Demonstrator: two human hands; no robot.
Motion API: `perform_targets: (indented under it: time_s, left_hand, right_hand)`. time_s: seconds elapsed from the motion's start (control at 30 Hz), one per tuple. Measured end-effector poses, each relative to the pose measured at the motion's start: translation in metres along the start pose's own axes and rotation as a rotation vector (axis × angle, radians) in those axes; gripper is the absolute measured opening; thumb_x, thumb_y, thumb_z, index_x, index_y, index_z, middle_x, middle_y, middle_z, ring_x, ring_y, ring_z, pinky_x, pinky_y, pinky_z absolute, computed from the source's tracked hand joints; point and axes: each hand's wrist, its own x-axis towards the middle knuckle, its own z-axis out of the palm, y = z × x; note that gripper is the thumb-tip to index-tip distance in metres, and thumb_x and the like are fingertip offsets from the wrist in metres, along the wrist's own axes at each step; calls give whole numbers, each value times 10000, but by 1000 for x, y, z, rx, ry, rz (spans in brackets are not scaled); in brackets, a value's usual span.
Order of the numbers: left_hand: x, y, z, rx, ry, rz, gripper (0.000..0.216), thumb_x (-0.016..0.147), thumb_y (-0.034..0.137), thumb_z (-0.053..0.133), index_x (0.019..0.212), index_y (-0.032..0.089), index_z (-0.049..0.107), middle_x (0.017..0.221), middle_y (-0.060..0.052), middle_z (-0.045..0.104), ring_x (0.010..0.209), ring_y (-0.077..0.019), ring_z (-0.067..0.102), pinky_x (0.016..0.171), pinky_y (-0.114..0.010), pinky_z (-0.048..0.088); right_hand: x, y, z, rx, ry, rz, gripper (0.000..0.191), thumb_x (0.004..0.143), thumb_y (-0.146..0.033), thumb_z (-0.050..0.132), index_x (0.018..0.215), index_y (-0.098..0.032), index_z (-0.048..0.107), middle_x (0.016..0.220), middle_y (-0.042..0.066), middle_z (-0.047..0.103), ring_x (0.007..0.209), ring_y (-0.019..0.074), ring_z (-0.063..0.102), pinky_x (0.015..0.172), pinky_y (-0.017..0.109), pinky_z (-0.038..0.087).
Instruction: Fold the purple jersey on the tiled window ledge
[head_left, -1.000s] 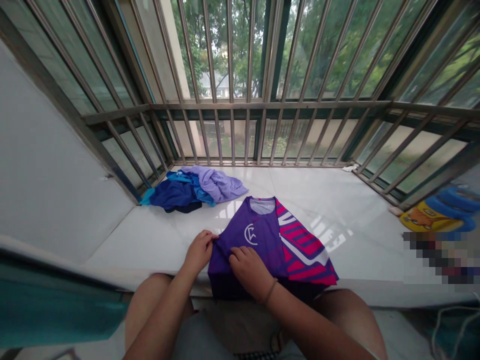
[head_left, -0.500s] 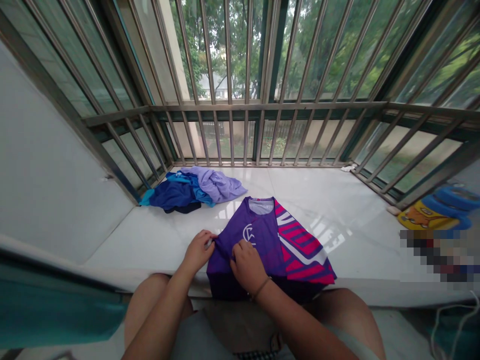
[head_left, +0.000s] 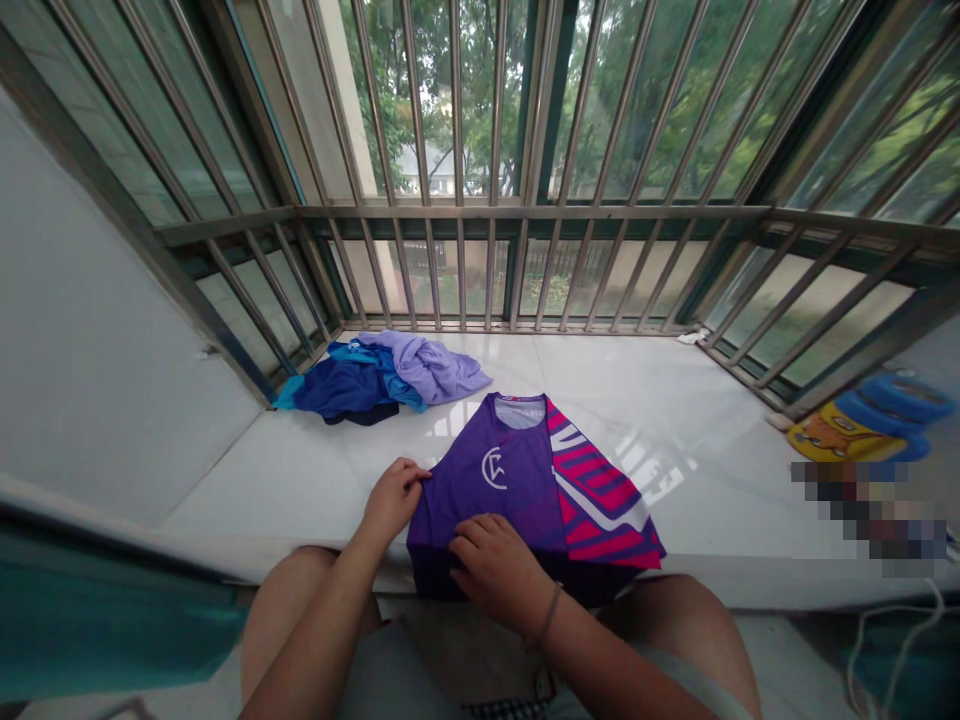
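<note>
A purple jersey (head_left: 525,490) with a white logo and a pink, white and purple striped side lies on the white ledge, its neckline pointing to the window. The lower edge hangs over the ledge's front. At the jersey's left edge, my left hand (head_left: 394,495) pinches the fabric between thumb and fingers. My right hand (head_left: 499,560) rests on the lower front of the jersey, below the logo, with its fingers apart and slightly bent. A dark band circles the right wrist.
Crumpled blue and lilac clothes (head_left: 390,375) lie on the white ledge (head_left: 247,500) at the back left. Metal bars (head_left: 517,212) run along the window. A blue and yellow container (head_left: 862,420) stands at the far right, behind a blurred patch. A white cable hangs below it.
My right hand has moved down the jersey towards me, uncovering the logo, and its fingers have loosened. My left hand stays at the left edge. The jersey lies flatter there.
</note>
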Motion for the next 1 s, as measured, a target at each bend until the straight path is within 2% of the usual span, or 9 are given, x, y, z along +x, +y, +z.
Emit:
perform_targets:
  time_s: [0.1, 0.2, 0.33, 0.43, 0.53, 0.67, 1.0]
  left_hand:
    - [0, 3, 0, 21, 14, -14, 329, 910, 170, 536, 1011, 245, 840, 1065, -62, 699, 943, -208, 708, 829, -333, 573]
    - [0, 4, -1, 26, 35, -12, 307, 962, 270, 535, 986, 246, 840, 1049, -65, 709, 951, -218, 715, 852, -346, 576]
    - [0, 7, 0, 73, 57, -24, 315, 995, 384, 544, 965, 251, 828, 984, -56, 715, 908, -222, 712, 853, -352, 568]
    - [-1, 9, 0, 121, 67, -36, 314, 1008, 420, 542, 936, 256, 799, 953, -51, 733, 911, -234, 714, 876, -360, 561]
    - [-3, 12, -1, 158, 50, -44, 315, 1024, 433, 527, 937, 263, 777, 943, -45, 748, 927, -242, 716, 884, -365, 553]
    - [-3, 13, -3, 169, 23, -64, 305, 1029, 433, 523, 946, 272, 768, 944, -30, 758, 906, -234, 717, 838, -350, 545]
    - [-1, 15, -4, 168, -4, -61, 301, 1028, 414, 513, 921, 272, 755, 907, -25, 738, 880, -232, 700, 819, -347, 515]
  right_hand:
    - [-15, 23, -15, -7, 113, 115, 197, 1031, -347, 710, 1205, -255, 695, 1282, 63, 728, 1239, 257, 630, 1103, 425, 479]
    - [-33, 64, -28, -104, 196, 279, 264, 1072, -327, 621, 1307, -234, 697, 1414, 114, 701, 1370, 290, 591, 1194, 468, 434]
    - [-57, 127, -33, -272, 158, 609, 501, 1097, -403, 532, 1534, -167, 593, 1686, 173, 490, 1575, 374, 410, 1283, 632, 291]
    - [-71, 158, -28, -283, 93, 819, 638, 1103, -479, 472, 1649, -148, 474, 1765, 154, 360, 1632, 377, 315, 1295, 671, 233]
    - [-75, 167, -22, -258, 84, 872, 678, 1109, -518, 404, 1684, -159, 430, 1786, 126, 318, 1656, 344, 269, 1318, 632, 194]
    - [-75, 165, -19, -229, 93, 884, 681, 1102, -519, 387, 1691, -180, 426, 1797, 106, 297, 1665, 322, 246, 1327, 605, 176]
    - [-77, 169, -17, -237, 87, 878, 682, 1097, -524, 395, 1691, -188, 425, 1793, 104, 312, 1656, 322, 262, 1329, 592, 166]
